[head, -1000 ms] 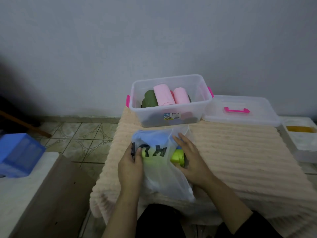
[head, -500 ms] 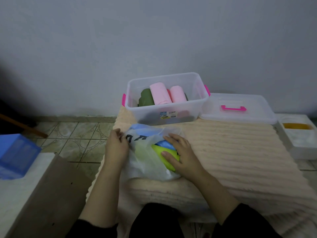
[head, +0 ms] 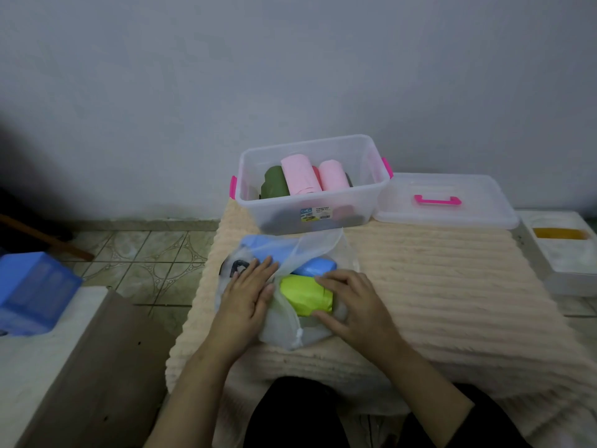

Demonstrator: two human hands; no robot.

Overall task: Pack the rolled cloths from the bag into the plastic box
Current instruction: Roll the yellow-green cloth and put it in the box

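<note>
Hands low over the bag point(head: 284, 331), both forearms coming in from the bottom edge, person seated at a cream ribbed mat point(head: 436, 286). Left hand point(head: 247, 299) lies palm down on the left side of the thin whitish plastic bag, fingers straight and together, pressing the film flat, not pinching anything. Right hand point(head: 352, 305) is curled over the right end of the lime-green rolled cloth point(head: 305, 295), fingers bent across its top edge and thumb at its near side, gripping it inside the bag mouth. Blue rolled cloth point(head: 315, 266) sits just behind the green one, touching it, also in the bag; more pale blue shows under the film at the bag's far left. Clear plastic box point(head: 311, 218) with pink latches stands open just beyond the bag, at the mat's far edge by the wall. Inside: two pink rolled cloths point(head: 302, 176) side by side, dark green roll point(head: 274, 187) on their left. Box lid point(head: 445, 202) with pink handle lies flat just right of the box.
</note>
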